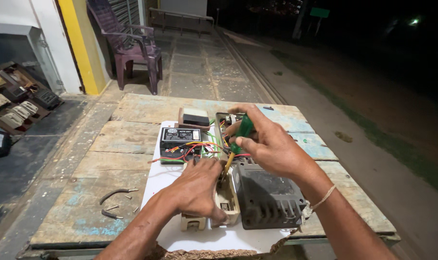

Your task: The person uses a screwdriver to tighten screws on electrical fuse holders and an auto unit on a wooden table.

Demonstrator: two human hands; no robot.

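Right hand [272, 144] grips green-handled screwdriver [238, 139], tip down at cream plastic housing [227, 200]. Left hand [199, 185] clamps that housing against white sheet [156, 188]; dark finned cover [267, 200] lies just beside.

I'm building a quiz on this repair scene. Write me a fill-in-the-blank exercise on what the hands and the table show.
1. The right hand holds a screwdriver with a ____ handle.
2. The left hand rests on a ____-coloured plastic part.
3. The black box with red and green wires lies on a ____ sheet.
4. Beyond the wooden table stands a ____ plastic chair.

Missing words: green; cream; white; purple
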